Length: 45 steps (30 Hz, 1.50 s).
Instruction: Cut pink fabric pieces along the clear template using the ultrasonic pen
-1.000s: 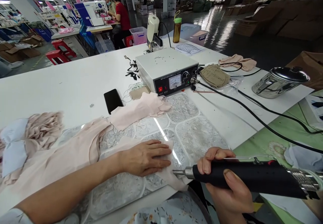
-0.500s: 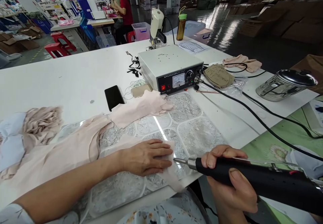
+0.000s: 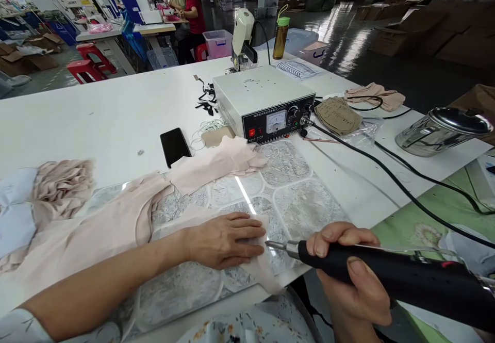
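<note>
My left hand [image 3: 228, 241] lies flat with its fingers stretched out, pressing a thin pale pink piece of fabric [image 3: 263, 276] onto a clear patterned mat [image 3: 181, 294]. Wrapped around the black handle of an ultrasonic hand welder [image 3: 421, 278] is my right hand [image 3: 358, 276], thumb along the near side. The welder's slim metal tip [image 3: 276, 245] points left and meets the fabric's edge, just beyond my left fingertips. Larger pink fabric pieces [image 3: 96, 234] spread to the left, and a stack of pink cut pieces [image 3: 220, 165] rests above my hand.
A control box [image 3: 265, 100] with a cable stands behind the mat. Around it are a phone [image 3: 175, 147], brown card patterns [image 3: 337, 116], a steel mug [image 3: 433, 131], a bottle [image 3: 281, 38] and a gathered fabric bundle [image 3: 64, 188]. Two people work at a sewing machine [image 3: 143, 2] farther back.
The view has shifted slightly. Both hands, the welder and the fabric hold almost the same positions, with the tip still at the fabric's edge.
</note>
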### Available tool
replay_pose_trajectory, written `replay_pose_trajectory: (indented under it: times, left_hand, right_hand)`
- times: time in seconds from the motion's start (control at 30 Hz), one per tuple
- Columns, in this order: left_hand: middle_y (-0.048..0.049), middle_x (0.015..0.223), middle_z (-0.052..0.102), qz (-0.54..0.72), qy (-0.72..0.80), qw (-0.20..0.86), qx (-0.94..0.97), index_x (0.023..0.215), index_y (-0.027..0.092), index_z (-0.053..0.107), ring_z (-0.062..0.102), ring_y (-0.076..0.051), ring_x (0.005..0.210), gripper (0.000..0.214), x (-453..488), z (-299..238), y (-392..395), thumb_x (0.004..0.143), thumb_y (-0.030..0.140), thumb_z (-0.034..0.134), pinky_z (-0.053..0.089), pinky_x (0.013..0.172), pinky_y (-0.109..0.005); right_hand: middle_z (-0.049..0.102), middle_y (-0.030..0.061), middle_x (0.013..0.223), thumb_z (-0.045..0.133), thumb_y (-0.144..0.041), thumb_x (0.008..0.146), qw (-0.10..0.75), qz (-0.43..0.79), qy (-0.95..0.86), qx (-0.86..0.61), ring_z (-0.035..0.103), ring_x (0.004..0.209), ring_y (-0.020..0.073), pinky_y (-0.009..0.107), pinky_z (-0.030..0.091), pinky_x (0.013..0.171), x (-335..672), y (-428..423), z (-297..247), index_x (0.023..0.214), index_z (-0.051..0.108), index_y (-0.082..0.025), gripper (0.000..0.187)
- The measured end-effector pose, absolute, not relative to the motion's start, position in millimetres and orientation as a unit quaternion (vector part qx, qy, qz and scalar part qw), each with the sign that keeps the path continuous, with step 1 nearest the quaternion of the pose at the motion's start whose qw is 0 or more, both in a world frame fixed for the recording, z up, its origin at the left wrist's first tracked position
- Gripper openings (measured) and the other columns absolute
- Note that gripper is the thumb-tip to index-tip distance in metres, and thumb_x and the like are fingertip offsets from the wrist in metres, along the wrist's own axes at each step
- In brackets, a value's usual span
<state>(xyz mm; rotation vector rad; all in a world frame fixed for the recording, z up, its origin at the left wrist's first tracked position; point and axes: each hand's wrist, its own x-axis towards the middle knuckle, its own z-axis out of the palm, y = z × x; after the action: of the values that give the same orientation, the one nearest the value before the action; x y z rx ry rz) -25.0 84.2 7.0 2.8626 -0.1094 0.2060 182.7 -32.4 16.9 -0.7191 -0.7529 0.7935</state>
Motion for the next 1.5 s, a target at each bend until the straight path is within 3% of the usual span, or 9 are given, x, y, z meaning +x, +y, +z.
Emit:
replay_pose_trajectory:
  times: [1.03, 1.27, 1.5]
  left_hand:
    - [-0.0139, 0.139, 0.053, 0.069, -0.037, 0.132, 0.988, 0.125, 0.015, 0.060, 0.045, -0.025, 0.133, 0.035, -28, 4, 88, 0.102, 0.033, 0.041, 0.034, 0.113, -0.040]
    - [-0.0140, 0.140, 0.052, 0.047, -0.028, 0.123, 0.991, 0.127, 0.017, 0.058, 0.043, -0.027, 0.135, 0.032, -34, 15, 112, 0.100, 0.028, 0.045, 0.035, 0.113, -0.045]
    - [-0.0140, 0.129, 0.060, 0.075, -0.003, 0.111, 0.991, 0.123, 0.015, 0.059, 0.052, -0.024, 0.126, 0.030, -38, 16, 79, 0.101, 0.026, 0.041, 0.040, 0.109, -0.040]
  right_hand:
    - [0.056, -0.0005, 0.080, 0.061, -0.026, 0.082, 0.775, 0.383, -0.373, -0.338, 0.056, 0.059, 0.0103, 0.029, 0.053, 0.055, 183, -37, 21, 0.086, 0.058, -0.020, 0.008]
    - [0.053, 0.0006, 0.080, 0.059, -0.030, 0.081, 0.784, 0.397, -0.333, -0.343, 0.054, 0.058, 0.0110, 0.029, 0.051, 0.053, 187, -49, 23, 0.087, 0.059, -0.020, 0.012]
    - [0.053, 0.0013, 0.079, 0.062, -0.032, 0.082, 0.768, 0.425, -0.342, -0.336, 0.056, 0.056, 0.0121, 0.030, 0.051, 0.050, 183, -53, 24, 0.087, 0.059, -0.022, 0.012]
